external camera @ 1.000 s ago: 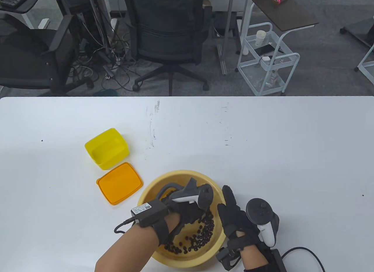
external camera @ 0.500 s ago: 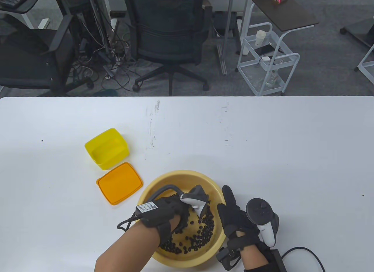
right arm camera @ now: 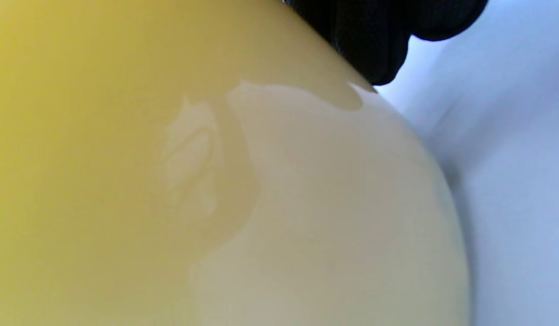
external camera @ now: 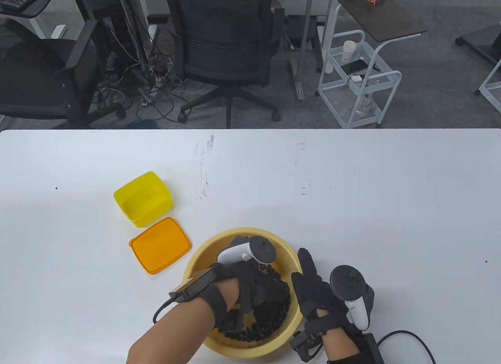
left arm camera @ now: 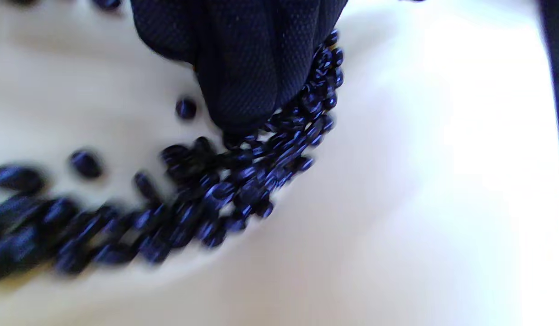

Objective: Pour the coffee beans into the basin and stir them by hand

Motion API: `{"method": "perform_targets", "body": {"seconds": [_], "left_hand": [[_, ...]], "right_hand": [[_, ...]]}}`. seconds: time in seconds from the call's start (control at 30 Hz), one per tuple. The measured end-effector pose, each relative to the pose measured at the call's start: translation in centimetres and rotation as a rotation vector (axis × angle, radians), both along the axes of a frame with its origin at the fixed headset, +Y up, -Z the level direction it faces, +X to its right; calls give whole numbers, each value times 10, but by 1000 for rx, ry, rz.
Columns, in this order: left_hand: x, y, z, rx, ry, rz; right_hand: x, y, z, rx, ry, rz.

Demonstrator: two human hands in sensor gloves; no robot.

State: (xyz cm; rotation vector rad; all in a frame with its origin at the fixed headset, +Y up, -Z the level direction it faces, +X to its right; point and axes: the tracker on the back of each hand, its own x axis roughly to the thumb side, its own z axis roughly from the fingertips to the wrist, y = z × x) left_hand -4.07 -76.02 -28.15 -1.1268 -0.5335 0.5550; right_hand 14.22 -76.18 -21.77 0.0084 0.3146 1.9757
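Resting on the white table [external camera: 352,191], one round, smooth plastic basin [external camera: 203,254], pale yellow with a glossy wall, sits at the near edge between the two forearms. Dark, glossy oval coffee beans [external camera: 270,313] lie in one heap on the basin floor, too many to count, banked against the wall nearest the right hand. The left hand [external camera: 250,285], in a black woven glove, reaches down into the basin with its palm down, fingers relaxed and buried among the beans; in the left wrist view one fingertip [left arm camera: 243,90] presses into the pile. The right hand [external camera: 313,289], gloved alike, lies with straight fingers flat against the outside of the basin wall, gripping nothing. Beyond and left of the left hand stand one rectangular yellow plastic box [external camera: 143,199], empty, and one flat orange translucent lid [external camera: 160,244] with rounded corners, just beside each other.
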Motion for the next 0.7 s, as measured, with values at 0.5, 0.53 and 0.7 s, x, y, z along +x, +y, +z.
{"method": "perform_targets", "body": {"seconds": [0.5, 0.53, 0.7], "left_hand": [[2, 25, -7, 628, -119, -427], [3, 25, -7, 658, -143, -500], [1, 24, -11, 612, -275, -757]], "right_hand": [[0, 0, 0, -2, 2, -3], [0, 0, 0, -2, 2, -2], [0, 0, 0, -4, 4, -4]]}}
